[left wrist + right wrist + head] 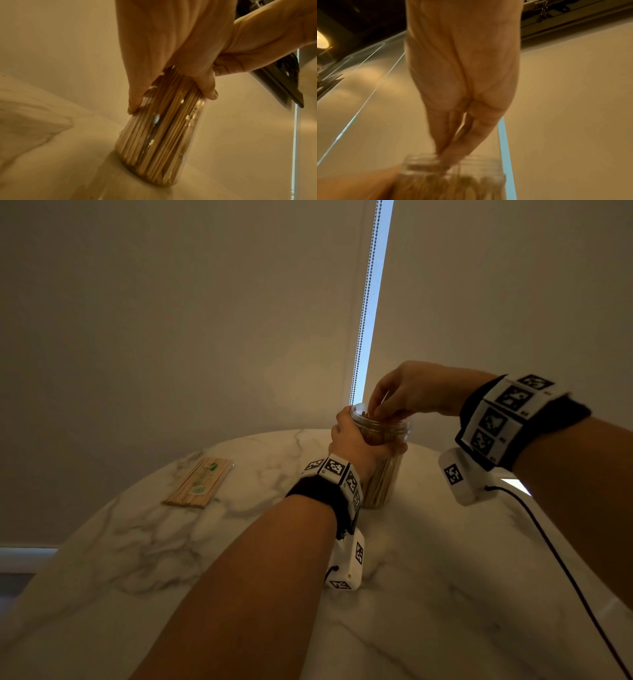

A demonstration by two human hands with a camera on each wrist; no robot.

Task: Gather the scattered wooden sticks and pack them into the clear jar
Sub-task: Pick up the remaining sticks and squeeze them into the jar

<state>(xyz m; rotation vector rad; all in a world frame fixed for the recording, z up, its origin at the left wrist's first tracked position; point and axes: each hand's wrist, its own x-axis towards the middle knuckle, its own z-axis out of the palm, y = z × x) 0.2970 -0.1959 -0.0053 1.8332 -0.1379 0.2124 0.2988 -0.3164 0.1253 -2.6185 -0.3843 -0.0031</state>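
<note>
Here left hand (352, 440) grips jar (382, 470) — right hand's (411, 392) fingers bunched at its rim

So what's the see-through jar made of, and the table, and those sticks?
The jar looks like clear plastic or glass; shiny glints, threaded rim, can't tell which. The table looks like polished white marble with grey veins, maybe imitation. The sticks inside look like pale, bare wood with a matte finish.

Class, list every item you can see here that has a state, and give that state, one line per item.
clear jar: lidless, standing on the table, nearly full of sticks.
pack of sticks: wrapped, flat on table.
left hand: grips the jar.
right hand: fingertips at the jar's mouth.
roller blind: lowered.
</note>
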